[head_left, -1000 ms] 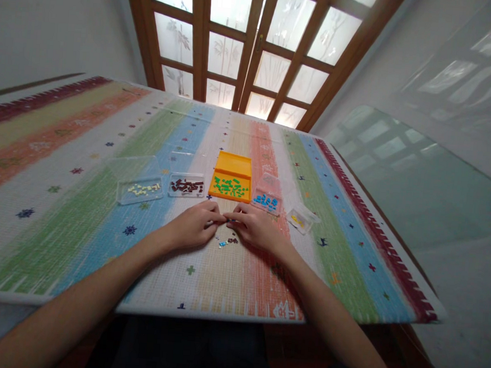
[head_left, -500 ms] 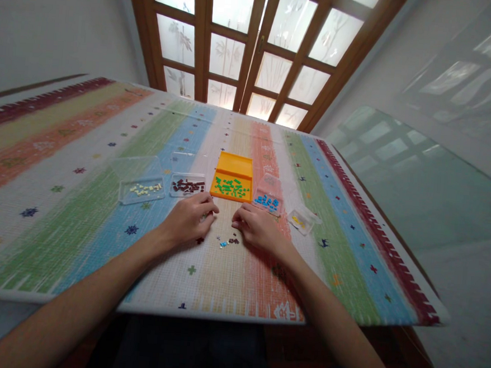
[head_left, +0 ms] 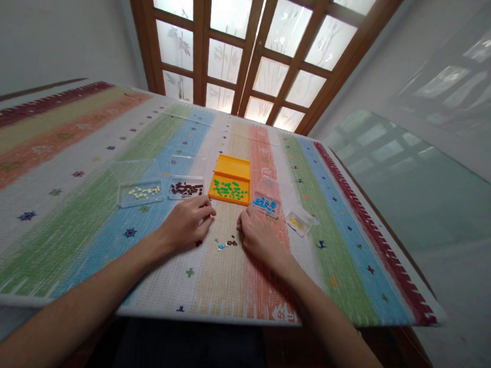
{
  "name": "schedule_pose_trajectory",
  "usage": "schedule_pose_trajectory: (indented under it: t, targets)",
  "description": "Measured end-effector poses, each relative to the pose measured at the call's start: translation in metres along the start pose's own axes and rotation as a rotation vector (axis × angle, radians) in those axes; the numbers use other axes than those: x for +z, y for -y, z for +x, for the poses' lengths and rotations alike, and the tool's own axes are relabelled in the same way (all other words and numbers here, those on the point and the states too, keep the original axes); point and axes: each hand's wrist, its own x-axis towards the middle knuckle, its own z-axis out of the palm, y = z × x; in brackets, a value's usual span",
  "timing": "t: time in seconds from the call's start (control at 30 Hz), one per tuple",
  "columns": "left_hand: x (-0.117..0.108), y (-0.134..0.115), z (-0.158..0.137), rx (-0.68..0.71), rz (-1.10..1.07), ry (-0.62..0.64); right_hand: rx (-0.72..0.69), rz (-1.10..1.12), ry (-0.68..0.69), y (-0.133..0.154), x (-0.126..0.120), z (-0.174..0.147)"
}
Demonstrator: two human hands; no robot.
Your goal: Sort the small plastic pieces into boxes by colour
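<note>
My left hand (head_left: 189, 220) rests on the striped cloth with its fingers curled and the thumb close to them. Whatever those fingers may hold is too small to make out. Across a narrow gap, my right hand (head_left: 256, 232) is closed, fingers bent inward, their tips partly hidden. Between and just below the hands lie a few tiny brown pieces (head_left: 232, 243) and small blue pieces (head_left: 221, 247). An orange case (head_left: 228, 201) with its lid laid back holds many small green bricks (head_left: 230, 189), just beyond both hands.
Clear boxes hold cream pieces (head_left: 144, 191), dark brown bricks (head_left: 186, 189), blue bricks (head_left: 266, 203) and yellow pieces (head_left: 296, 223), in a row beside the orange case. A striped cloth (head_left: 171, 291) covers the table. Behind it stand glazed wooden doors (head_left: 243, 44).
My right hand has drawn slightly to the right, its fingers more curled, so the gap between the hands is wider. My left hand stays nearly in place. The view has shifted a little.
</note>
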Motion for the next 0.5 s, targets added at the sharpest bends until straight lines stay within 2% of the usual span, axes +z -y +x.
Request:
schedule_pose_trajectory:
  t: [0.3,0.5]
  targets:
    - [-0.001,-0.003,0.000,0.034,0.073,0.040,-0.041,-0.026,-0.014,-0.008,0.002,0.000]
    - [-0.002,-0.006,0.000,0.047,0.089,0.069,0.013,-0.015,-0.074,-0.015,-0.006,0.004]
